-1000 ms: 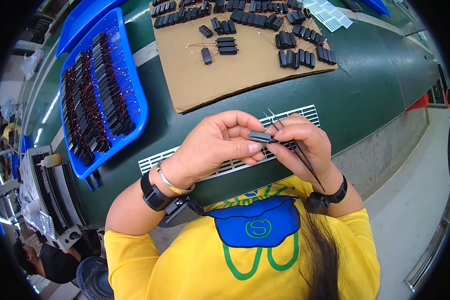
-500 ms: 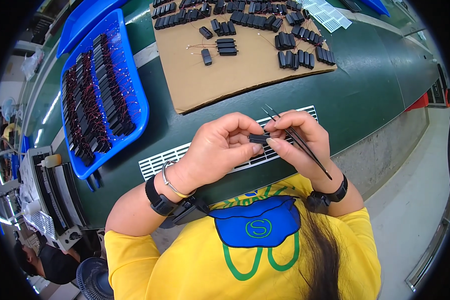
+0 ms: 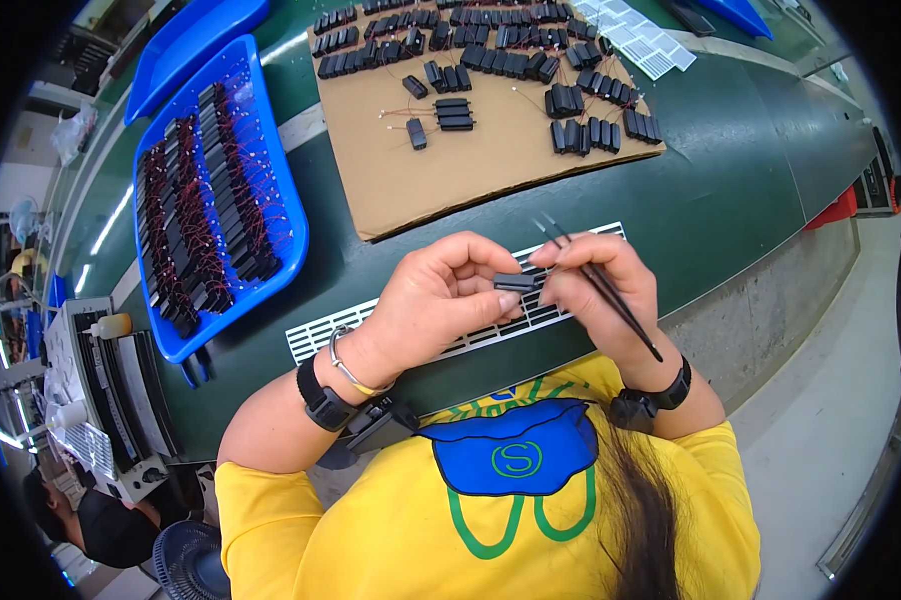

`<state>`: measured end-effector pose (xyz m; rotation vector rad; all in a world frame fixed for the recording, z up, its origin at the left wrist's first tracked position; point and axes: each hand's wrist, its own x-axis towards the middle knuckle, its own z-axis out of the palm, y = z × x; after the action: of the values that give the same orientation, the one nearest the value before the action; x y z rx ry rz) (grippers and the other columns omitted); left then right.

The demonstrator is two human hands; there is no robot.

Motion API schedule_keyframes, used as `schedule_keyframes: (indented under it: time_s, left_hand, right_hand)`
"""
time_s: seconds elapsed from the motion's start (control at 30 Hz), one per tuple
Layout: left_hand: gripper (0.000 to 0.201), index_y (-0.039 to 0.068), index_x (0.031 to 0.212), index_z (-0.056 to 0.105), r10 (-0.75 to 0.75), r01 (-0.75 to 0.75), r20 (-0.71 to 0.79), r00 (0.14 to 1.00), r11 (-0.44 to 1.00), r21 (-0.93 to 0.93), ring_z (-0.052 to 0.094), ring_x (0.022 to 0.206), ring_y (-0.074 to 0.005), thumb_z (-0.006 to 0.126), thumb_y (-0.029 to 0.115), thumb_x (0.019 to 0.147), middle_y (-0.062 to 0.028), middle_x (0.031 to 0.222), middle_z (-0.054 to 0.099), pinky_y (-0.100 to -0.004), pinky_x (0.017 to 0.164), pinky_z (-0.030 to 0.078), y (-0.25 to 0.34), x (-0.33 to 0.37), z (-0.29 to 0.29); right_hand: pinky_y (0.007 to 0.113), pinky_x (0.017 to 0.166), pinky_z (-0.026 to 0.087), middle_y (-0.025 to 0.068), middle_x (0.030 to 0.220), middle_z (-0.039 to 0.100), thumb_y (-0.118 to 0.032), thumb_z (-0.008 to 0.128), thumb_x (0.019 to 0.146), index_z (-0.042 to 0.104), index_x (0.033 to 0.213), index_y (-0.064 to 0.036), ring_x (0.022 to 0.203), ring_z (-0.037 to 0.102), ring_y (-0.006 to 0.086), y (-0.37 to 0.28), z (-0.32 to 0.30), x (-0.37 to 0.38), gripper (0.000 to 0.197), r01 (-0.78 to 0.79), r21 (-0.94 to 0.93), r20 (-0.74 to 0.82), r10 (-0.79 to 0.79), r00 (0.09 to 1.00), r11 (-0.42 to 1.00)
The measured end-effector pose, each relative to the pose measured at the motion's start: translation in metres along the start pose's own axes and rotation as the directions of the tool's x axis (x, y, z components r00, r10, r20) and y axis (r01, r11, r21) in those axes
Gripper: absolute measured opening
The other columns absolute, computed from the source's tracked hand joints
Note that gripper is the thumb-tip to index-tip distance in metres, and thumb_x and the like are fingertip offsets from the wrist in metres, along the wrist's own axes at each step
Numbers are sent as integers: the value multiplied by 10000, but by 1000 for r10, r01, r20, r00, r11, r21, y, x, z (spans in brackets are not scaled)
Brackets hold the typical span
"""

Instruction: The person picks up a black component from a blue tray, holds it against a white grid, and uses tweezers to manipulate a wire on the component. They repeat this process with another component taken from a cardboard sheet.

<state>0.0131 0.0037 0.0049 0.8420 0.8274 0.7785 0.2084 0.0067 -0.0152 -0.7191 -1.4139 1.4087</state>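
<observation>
In the head view, the small black oblong module (image 3: 514, 284) was at the centre of the frame, above the white slotted panel (image 3: 336, 328). The left hand (image 3: 441, 295) pinched its left end snugly between thumb and fingers. The right hand (image 3: 606, 280) was closed around the black tweezers (image 3: 621, 309), their tips slightly apart, pointing upper left with nothing between them. Whether its fingertips touched the module's right end could not be told. Doing this well seemed to call for a light, steady left pinch, an unblocked right end for fingertip work, and tweezer tips angled away from the casing.
</observation>
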Motion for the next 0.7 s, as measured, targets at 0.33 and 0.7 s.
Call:
schedule_keyframes:
  time_s: [0.33,0.7]
  left_hand:
    - [213,-7,983,508,141,-141,70,988,990,-9,579,742,-105,569,-19,780,-55,844,575,-217,670,487,-3,-8,9]
    - [113,-9,891,539,-110,137,195,975,982,-132,611,706,-158,577,37,795,-99,842,599,-246,639,513,15,-14,-4]
  right_hand:
    - [228,676,456,117,941,538,58,606,731,457,963,-17,745,539,109,-10,12,-11,285,143,-141,19,-142,990,980]
    - [259,696,438,111,884,558,86,627,690,500,890,-31,741,552,154,-27,5,-11,264,392,-294,280,-313,907,872]
